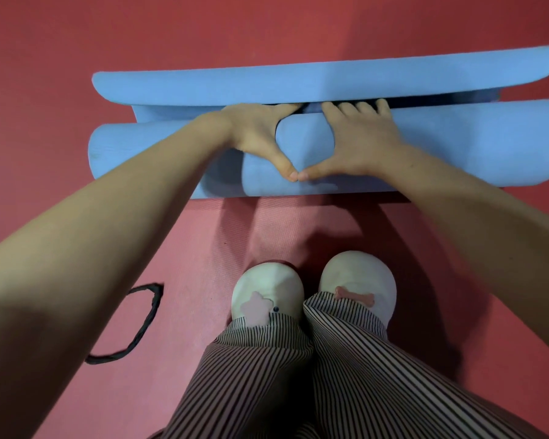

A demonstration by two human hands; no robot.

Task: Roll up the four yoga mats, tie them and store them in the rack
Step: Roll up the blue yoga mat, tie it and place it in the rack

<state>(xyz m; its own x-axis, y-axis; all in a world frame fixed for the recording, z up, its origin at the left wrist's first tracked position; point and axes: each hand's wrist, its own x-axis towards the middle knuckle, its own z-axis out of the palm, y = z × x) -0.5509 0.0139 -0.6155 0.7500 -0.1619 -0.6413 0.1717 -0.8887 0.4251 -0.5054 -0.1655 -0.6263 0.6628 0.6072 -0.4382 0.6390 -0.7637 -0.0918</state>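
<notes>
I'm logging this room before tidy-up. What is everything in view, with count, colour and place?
blue mat: one, blue, partly rolled, lying across the pink mat
pink mat: one, pink, flat under the roll and the feet
strap: one, black, loose at lower left
floor: red, beyond the roll
slippers: two, white with pink trims, bottom centre
trousers: striped black and white, bottom
left hand: grips the roll's middle
right hand: grips the roll beside it
</notes>
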